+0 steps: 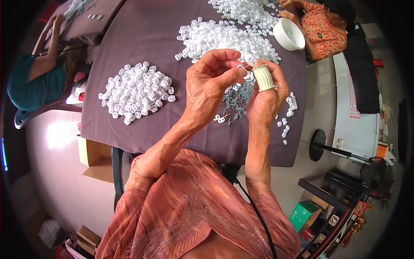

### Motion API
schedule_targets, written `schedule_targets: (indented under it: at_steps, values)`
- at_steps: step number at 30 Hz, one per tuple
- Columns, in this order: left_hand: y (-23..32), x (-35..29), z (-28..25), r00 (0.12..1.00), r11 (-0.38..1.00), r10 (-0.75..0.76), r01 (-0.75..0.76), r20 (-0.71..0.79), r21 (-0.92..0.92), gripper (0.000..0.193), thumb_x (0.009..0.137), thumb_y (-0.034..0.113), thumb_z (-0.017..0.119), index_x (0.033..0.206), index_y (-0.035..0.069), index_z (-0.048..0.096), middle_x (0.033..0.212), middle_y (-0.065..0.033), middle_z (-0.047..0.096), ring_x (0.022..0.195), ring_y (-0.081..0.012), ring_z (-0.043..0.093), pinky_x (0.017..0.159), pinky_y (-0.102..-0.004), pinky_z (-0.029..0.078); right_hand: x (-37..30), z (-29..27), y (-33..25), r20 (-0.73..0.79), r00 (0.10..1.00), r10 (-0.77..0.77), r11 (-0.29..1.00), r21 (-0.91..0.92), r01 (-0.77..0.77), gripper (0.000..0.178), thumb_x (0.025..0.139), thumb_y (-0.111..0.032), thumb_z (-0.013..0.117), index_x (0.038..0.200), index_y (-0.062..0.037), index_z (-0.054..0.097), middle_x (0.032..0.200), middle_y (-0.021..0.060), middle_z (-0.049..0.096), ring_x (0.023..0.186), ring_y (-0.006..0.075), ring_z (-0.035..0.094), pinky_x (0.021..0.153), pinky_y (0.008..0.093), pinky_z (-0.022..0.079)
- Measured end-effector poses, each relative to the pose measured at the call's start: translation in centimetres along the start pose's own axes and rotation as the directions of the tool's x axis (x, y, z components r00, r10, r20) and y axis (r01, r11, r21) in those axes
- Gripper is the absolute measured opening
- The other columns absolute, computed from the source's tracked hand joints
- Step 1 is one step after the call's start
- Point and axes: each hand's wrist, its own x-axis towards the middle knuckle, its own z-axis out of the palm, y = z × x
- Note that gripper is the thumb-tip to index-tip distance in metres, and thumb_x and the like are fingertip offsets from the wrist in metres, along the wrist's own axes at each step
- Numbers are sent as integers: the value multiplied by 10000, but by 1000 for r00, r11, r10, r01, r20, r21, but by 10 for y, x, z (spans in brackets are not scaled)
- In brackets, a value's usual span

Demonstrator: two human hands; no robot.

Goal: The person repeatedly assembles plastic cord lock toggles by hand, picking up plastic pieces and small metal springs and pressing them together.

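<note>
Over the middle of the table, my left hand point(206, 88) is closed in a pinch, thumb and forefinger around something too small to make out. Close beside its fingertips, my right hand point(264, 103) grips a small white plastic piece point(249, 59). A cream ribbed knit cover point(264, 77) is wrapped around a digit of that hand. Below the hands lies a scatter of small grey pins or screws point(236, 101), partly hidden by them. One white two-holed piece point(221, 120) rests near my left wrist. A heap of similar white pieces point(215, 36) spreads just beyond my fingers.
Another pile of white two-holed pieces point(136, 93) sits to the left on the brown tablecloth point(194, 138). Several loose ones point(284, 123) lie at the right edge. A white bowl point(289, 34) stands at the far right, near a person in orange point(323, 32). Someone in teal point(41, 82) works at left.
</note>
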Motion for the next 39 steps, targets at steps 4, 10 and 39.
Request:
schedule_targets:
  at_steps: [4, 10, 39]
  values:
    - [-1, 2, -1, 1000, 999, -8, 9, 7, -46, 269, 727, -43, 625, 984, -46, 546, 821, -73, 593, 738, -140, 581, 695, -273, 493, 0, 1, 0, -4, 1000, 9, 1000, -11, -9, 120, 774, -67, 586, 849, 26, 591, 782, 34, 576, 710, 79, 530, 613, 162, 393]
    - [-2, 2, -2, 1000, 1000, -18, 18, -2, -24, 275, 720, -36, 632, 980, -46, 545, 809, -73, 595, 721, -145, 582, 699, -267, 486, 1, 2, 3, -9, 1000, 11, 1000, -23, -12, 106, 773, -71, 588, 834, 15, 595, 777, 24, 573, 700, 74, 519, 604, 157, 381]
    - [-5, 5, -4, 999, 999, -42, 42, -11, 22, 270, 707, -23, 634, 964, -39, 551, 812, -71, 593, 693, -142, 587, 682, -251, 471, -1, -1, 3, 8, 1000, 26, 995, -98, -25, 116, 756, -45, 560, 838, 27, 599, 772, 20, 568, 700, 67, 490, 618, 179, 364]
